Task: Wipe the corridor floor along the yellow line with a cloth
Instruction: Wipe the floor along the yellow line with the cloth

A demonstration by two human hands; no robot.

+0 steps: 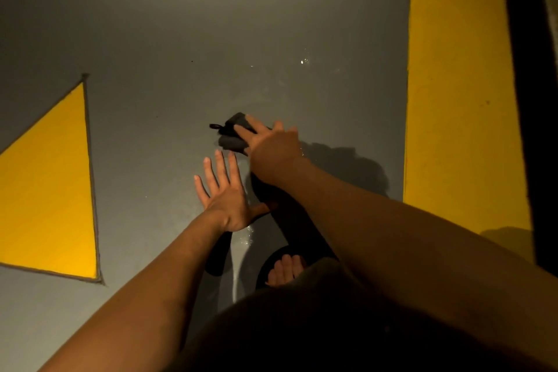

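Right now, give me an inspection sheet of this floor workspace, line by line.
Surface: grey floor, glossy, with wet glints ahead of the cloth.
Job's things: dark cloth on the floor, a small loop at its left end; yellow line to its right, apart from it.
Clutter: nothing seen.
Hands: right hand presses on the cloth; left hand flat on the floor, fingers spread.
Cables: nothing seen.
Surroundings: yellow triangle painted at left; dark strip beyond the yellow line; a foot in a sandal below the arms.
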